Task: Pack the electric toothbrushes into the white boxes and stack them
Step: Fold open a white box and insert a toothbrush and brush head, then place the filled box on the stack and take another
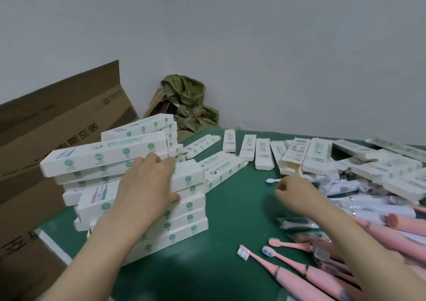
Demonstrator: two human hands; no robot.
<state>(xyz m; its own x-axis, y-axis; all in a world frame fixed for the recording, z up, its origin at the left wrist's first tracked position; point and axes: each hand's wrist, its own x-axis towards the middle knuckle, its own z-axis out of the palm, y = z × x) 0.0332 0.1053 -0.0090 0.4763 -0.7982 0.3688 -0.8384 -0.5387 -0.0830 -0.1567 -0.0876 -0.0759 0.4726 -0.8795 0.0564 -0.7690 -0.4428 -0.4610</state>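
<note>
Head view: smooth pink toothbrushes point(289, 277) with bristle heads lie at the right on the green desk point(230, 208), and long white cardboard boxes point(184, 229) with round green marks are stacked at the left. The left hand point(147, 185) rests on the stack, grip spread. The right hand point(292, 194) has curled fingers, and whether its grip pinches anything I cannot tell.

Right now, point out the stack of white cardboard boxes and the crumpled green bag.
Stack of white cardboard boxes point(184, 226): head view, lower box's side.
Crumpled green bag point(184, 91): head view, its upper folds.
</note>
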